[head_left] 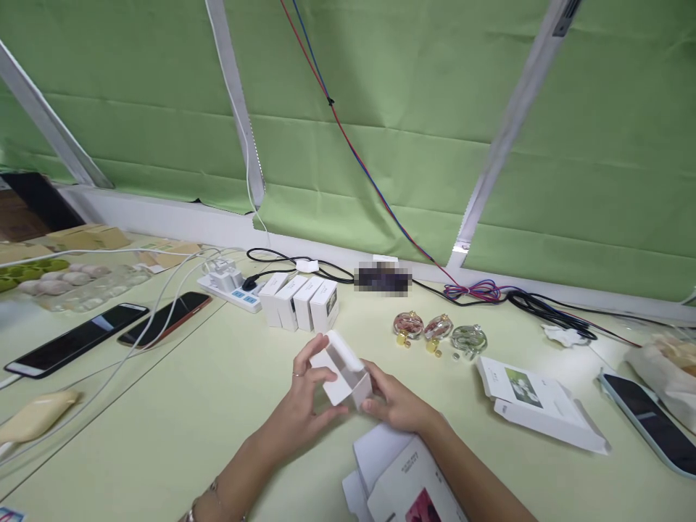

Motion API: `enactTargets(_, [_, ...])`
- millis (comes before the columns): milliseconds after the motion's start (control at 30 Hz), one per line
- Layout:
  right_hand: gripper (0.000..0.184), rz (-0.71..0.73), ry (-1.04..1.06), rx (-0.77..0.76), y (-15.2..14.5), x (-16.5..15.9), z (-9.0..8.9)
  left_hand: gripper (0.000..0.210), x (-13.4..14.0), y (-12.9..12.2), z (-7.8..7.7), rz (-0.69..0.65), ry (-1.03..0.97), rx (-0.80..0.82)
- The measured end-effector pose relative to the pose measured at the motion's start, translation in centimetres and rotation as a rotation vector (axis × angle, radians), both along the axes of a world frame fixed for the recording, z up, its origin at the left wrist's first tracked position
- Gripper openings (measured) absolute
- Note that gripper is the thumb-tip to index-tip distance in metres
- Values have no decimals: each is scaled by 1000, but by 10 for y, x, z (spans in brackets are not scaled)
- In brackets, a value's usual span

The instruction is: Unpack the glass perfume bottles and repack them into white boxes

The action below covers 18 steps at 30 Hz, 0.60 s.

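A small white box (361,388), its top and side flaps folded out, is held up between my two hands above the table. My right hand (399,400) wraps its fingers around the box's right end, thumb in front. On the other side my left hand (311,388) has its fingers bent around the open flaps, with the index fingertip touching one flap. Below my right forearm lie flattened white cartons (416,475), one with a dark pink picture. Another flattened carton (536,406) with a green picture lies to the right.
Several closed white boxes (325,307) stand before a power strip (239,291). Coiled clear tubing with gold fittings (407,326) lies behind my right hand. Phones (76,341) and white cables rest at left, another phone (652,424) at right. Black cable (549,313) runs along the wall.
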State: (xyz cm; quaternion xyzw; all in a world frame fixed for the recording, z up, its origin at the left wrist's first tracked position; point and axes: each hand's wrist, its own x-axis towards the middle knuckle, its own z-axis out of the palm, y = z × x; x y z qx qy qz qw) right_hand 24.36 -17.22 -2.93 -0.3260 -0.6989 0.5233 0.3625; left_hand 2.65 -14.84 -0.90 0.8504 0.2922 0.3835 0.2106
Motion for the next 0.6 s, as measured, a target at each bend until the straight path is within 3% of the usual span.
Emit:
enactTargets(67, [55, -9, -66, 44, -1, 0, 2, 19, 3, 1, 0, 48, 48, 40])
enactTargets(233, [41, -81, -255, 93, -1, -1, 5, 28, 12, 0, 0, 94, 41, 87])
enactTargets(367, [33, -153, -408, 184, -1, -3, 10, 38, 18, 1, -6, 244, -170, -70])
enactTargets(467, [34, -238, -477, 234, 0, -4, 15, 50, 19, 6, -10, 294, -281, -99])
enactTargets(600, [41, -387, -472, 243, 4, -1, 15, 75, 16, 10, -2, 427, -201, -405])
